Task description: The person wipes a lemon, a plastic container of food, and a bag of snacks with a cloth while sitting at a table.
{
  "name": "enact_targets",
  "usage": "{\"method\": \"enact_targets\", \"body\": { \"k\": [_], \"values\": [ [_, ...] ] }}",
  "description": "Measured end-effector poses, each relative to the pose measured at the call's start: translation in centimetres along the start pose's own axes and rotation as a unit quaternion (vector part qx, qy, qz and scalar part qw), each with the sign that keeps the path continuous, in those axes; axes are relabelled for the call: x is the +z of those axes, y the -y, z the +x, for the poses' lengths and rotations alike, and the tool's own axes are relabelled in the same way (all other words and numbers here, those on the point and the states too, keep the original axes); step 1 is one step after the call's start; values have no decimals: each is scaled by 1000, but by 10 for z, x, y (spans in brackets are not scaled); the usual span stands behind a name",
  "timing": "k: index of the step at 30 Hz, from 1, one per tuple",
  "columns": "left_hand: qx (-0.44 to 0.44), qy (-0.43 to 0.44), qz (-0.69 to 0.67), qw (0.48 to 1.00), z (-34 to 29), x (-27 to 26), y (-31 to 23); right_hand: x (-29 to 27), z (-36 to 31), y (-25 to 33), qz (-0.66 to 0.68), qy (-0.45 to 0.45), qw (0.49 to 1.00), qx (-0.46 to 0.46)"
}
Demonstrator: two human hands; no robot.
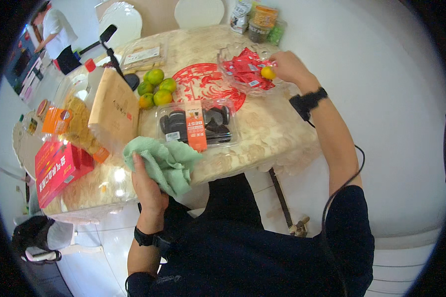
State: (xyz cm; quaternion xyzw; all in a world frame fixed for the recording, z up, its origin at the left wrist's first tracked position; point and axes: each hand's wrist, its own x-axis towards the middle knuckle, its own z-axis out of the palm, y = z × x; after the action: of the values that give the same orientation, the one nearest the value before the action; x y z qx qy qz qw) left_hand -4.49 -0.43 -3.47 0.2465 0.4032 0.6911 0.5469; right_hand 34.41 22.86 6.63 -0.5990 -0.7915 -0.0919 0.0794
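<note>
My left hand (149,185) grips a crumpled light green cloth (164,161) just over the table's near edge. Stretched out to the far right, my right hand (293,69) has a small round yellow fruit (268,73) at its fingertips; the fingers are partly hidden. Beneath that hand is a clear dish (224,55) with several red packets (248,65). Beyond the cloth lies a clear plastic box of dark round cookies (210,122) with an orange band. Several green-orange citrus fruits (157,89) sit behind the box, to its left.
A tan paper package (115,110), a red box (59,171) and a phone stand (115,58) occupy the table's left side. Snack bags and jars (258,24) stand against the wall at the far right corner. A person (57,34) stands in the background, upper left.
</note>
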Motion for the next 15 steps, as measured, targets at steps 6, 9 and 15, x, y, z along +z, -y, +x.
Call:
{"method": "enact_targets", "body": {
  "k": [6,9,15],
  "values": [
    [-64,44,-17,997,-6,10,-9,-45,-101,180,355,-104,906,-205],
    [-77,104,-21,991,-17,40,-15,-28,-123,247,308,-111,875,-357],
    [50,315,154,935,24,-4,-23,11,-115,229,284,-73,907,-302]
  ]
}}
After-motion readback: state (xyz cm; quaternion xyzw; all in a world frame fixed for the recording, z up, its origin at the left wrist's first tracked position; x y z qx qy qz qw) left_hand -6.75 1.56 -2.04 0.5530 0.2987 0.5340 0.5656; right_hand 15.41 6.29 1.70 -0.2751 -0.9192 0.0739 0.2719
